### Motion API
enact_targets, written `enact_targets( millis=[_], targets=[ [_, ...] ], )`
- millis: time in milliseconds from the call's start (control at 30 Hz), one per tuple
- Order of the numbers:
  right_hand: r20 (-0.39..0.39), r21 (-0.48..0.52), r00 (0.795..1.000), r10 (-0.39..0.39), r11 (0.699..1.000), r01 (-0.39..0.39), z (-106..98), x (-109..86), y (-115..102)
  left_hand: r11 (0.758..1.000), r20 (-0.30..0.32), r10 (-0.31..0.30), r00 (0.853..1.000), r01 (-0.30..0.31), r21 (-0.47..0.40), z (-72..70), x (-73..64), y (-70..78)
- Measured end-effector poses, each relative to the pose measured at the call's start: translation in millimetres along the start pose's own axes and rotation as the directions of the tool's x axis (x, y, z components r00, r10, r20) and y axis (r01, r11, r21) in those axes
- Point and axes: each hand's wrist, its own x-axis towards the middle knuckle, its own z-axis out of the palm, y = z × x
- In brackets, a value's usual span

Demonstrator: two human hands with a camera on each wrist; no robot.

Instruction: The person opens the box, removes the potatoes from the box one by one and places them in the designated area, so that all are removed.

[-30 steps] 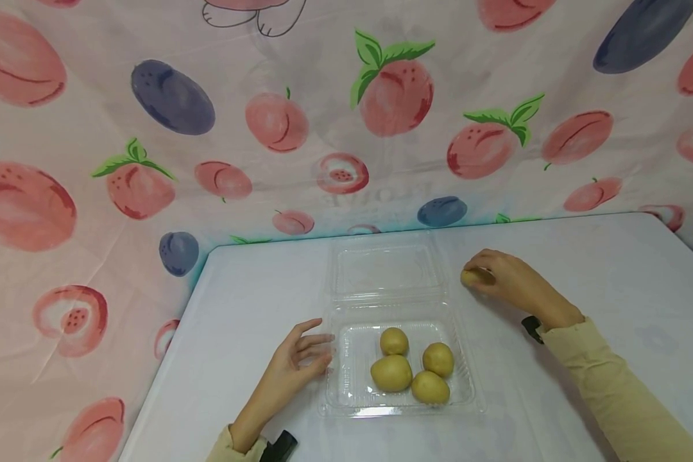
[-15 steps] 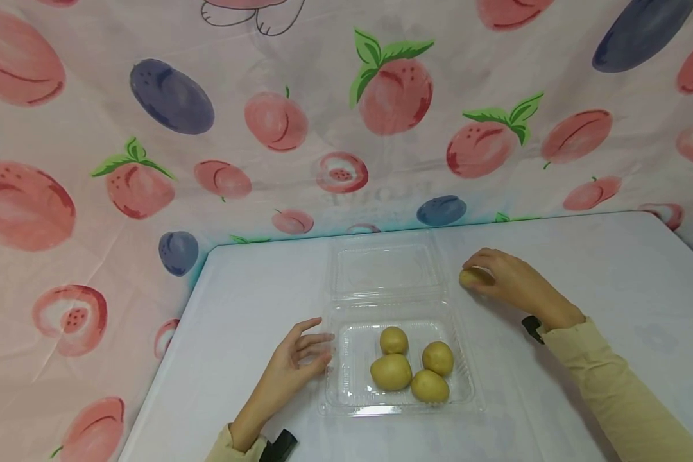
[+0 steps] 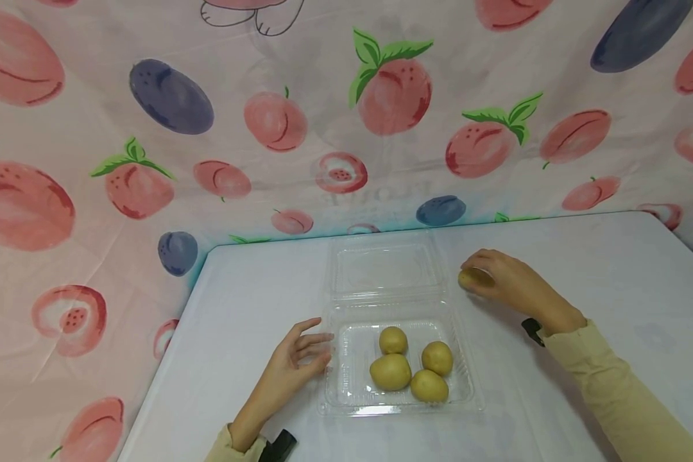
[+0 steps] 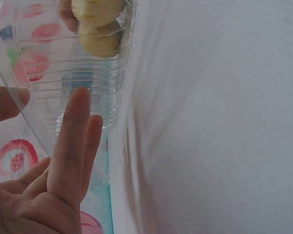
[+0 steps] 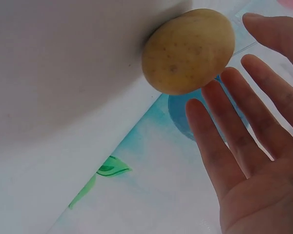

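A clear plastic clamshell container (image 3: 352, 401) lies open on the table with several potatoes (image 3: 391, 372) in its base. My left hand (image 3: 300, 359) is at the container's left side, fingers extended. Its thumb (image 4: 12, 103) overlaps the rim in the left wrist view, and its forefinger is close to the ribbed wall. To the right of the lid, a single potato (image 5: 188, 51) rests on the table. My right hand (image 3: 505, 279) reaches around this potato, partly hiding it in the head view. In the right wrist view, its straight fingers (image 5: 207, 141) and thumb are spread, fingertips right beside the potato.
The transparent lid (image 3: 387, 269) lies folded back behind the base. A white cloth covers the table (image 3: 629, 276). Behind it hangs a curtain (image 3: 300, 51) printed with fruit. Dark wrist devices (image 3: 278, 446) show at both cuffs.
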Motion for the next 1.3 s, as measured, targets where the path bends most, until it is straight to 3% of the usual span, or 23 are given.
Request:
enact_targets(
  millis=[700,1300],
  targets=[
    [-0.046,-0.043,0.996,-0.077,0.996,0.075,-6,-5.1,-23,1.0,-0.003,-0.009,1.0,0.009,0.003,1.0,-0.3,0.8],
    [0.001,-0.043,0.996,-0.084,0.996,0.084,-16,-6.6,-48,1.0,-0.007,-0.003,1.0,0.003,0.0,0.6,-0.5,0.9]
  ],
)
